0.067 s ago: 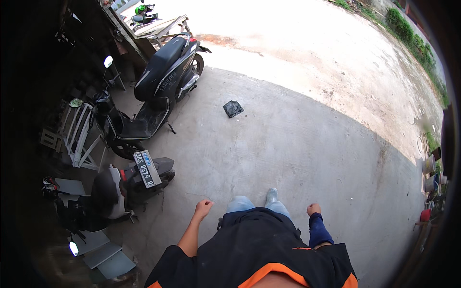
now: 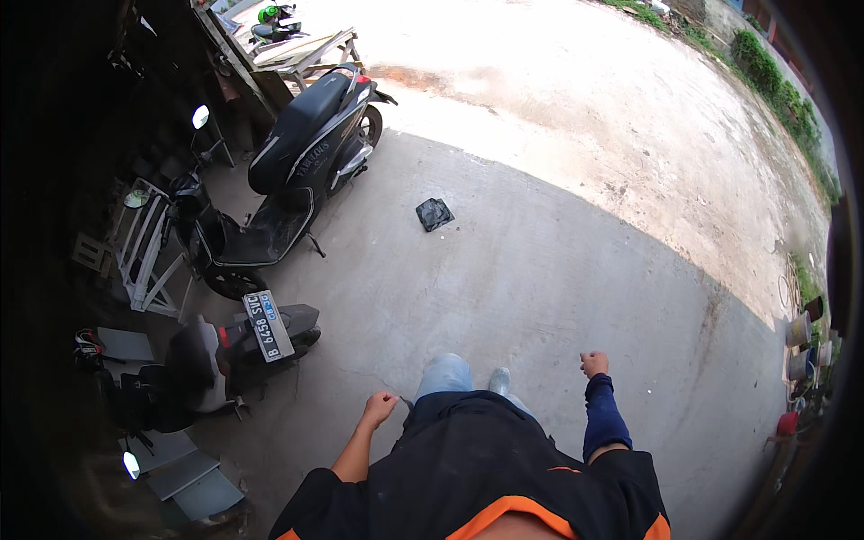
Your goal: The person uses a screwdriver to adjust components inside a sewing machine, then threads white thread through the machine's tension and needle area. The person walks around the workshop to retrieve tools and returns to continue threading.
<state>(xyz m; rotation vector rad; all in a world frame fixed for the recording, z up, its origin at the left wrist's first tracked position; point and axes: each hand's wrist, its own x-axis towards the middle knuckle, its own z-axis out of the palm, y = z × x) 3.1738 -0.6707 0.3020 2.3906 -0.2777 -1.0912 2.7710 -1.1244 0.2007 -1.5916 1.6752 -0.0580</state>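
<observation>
I am standing on the grey, smooth-trowelled concrete floor [image 2: 540, 270] with both arms hanging by my sides, and neither hand carries anything. My left hand [image 2: 380, 407] is curled into a loose fist beside my thigh, fingers folded in on nothing; the arm above it is bare below a black short sleeve with an orange band. My right hand [image 2: 593, 363] is likewise clenched and empty, at the end of a dark blue long sleeve. Nearest my left hand is the tail of a dark grey scooter with a white oblong number plate [image 2: 236, 353], close by on my left but not touching me. Farther off on that side stands a black step-through scooter with a long padded matte seat [image 2: 288, 171], parked on its stand with a round mirror catching light. Ahead of my feet, well apart from either hand, a small crumpled black plastic bag [image 2: 435, 214] lies flat on the concrete, glossy and creased. As I judge it, walking well here means keeping clear of the near scooter's tail and plate on my left, and stepping around the bag, not on it, since slick plastic on smooth concrete could slide. Beyond the concrete's edge the ground turns to pale, rough, sunlit dirt.
</observation>
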